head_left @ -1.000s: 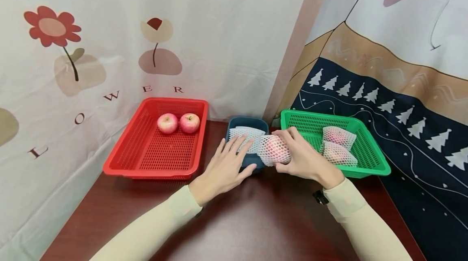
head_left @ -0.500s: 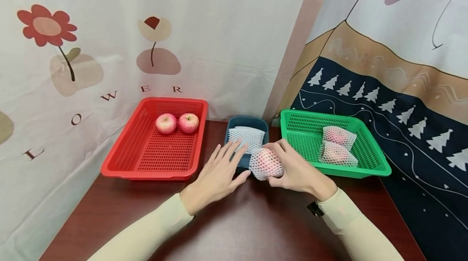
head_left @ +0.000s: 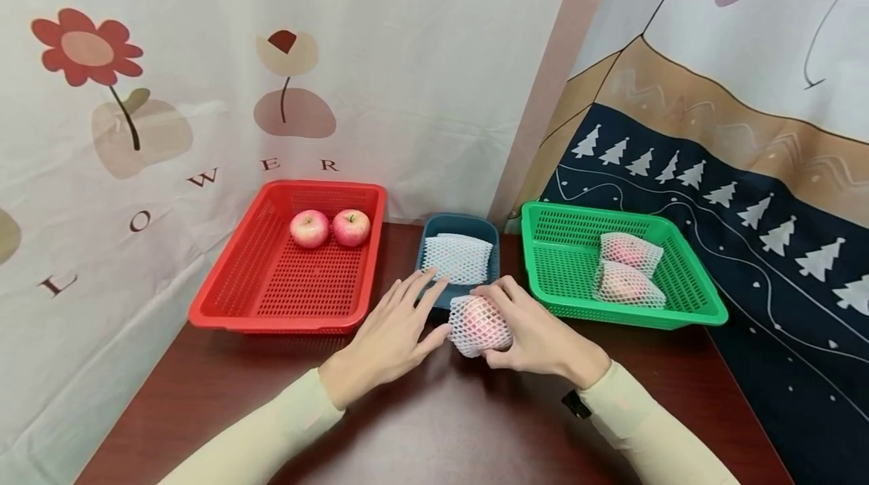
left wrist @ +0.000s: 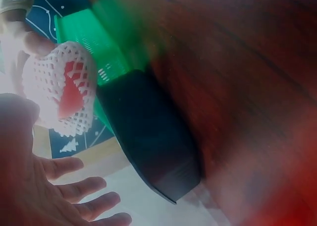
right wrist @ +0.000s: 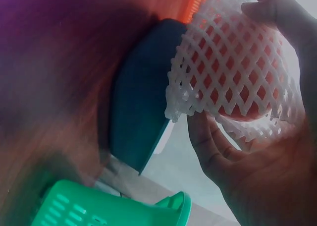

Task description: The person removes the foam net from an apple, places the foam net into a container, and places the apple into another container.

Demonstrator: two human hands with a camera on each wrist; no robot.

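An apple (head_left: 483, 323) inside a white foam net sleeve (right wrist: 218, 67) is gripped by my right hand (head_left: 543, 338), thumb on one side and fingers on the other. In the head view it hangs just in front of the dark blue bin (head_left: 459, 222). To its left, my left hand (head_left: 383, 342) has its fingers spread and straight, the thumb close to the sleeve; I cannot tell if they touch. The left wrist view shows the left fingers (left wrist: 86, 189) stretched out with nothing in them. A stack of flat foam net sleeves (head_left: 458, 257) lies in the bin.
A red basket (head_left: 285, 319) at the left holds two bare apples (head_left: 351, 228). The green basket (head_left: 706, 304) at the right holds two apples in foam nets (head_left: 627, 283). Behind the dark brown table (head_left: 434, 432) hang printed cloths (head_left: 421, 78).
My right hand has brought the sleeved apple left and towards me, away from the bin's right side. The left hand has drawn back slightly, off the stacked sleeves.
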